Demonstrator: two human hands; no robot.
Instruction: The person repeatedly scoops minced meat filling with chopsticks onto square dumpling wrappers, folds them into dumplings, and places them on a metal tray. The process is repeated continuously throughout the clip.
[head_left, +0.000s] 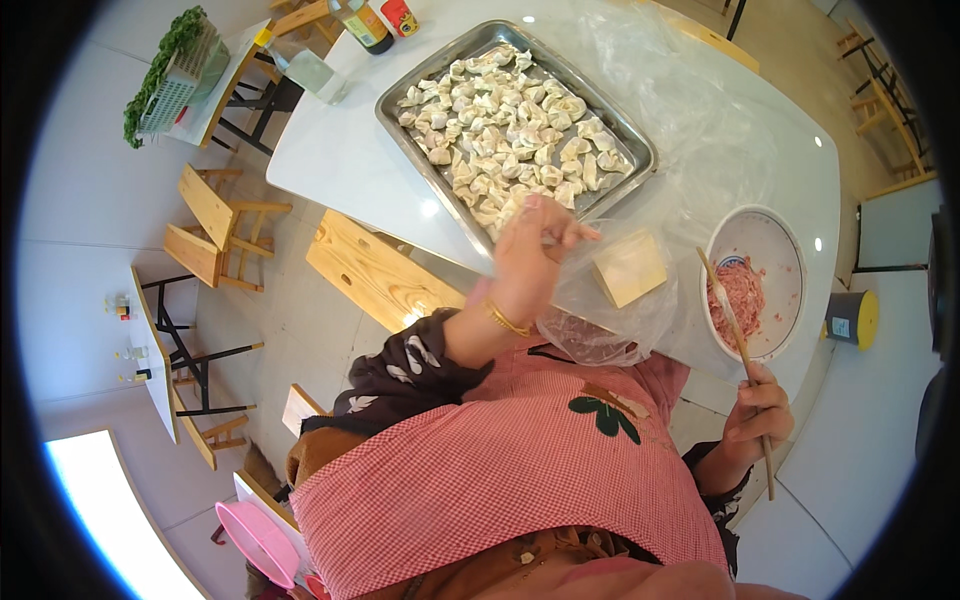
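Observation:
My left hand, with a gold bracelet at the wrist, is over the near corner of a metal tray. Its fingers are partly curled; whether anything is between them is unclear. Many folded dumplings lie in the tray. To the right of that hand, a stack of square dough wrappers rests on a clear plastic bag. My right hand grips a thin wooden stick, whose upper part crosses a white bowl. Pink minced meat lies in the bowl.
Clear plastic film spreads over the white table right of the tray. A dark sauce bottle, a red shaker and a clear bottle with a yellow cap stand at the far left. A wooden bench is beside the table.

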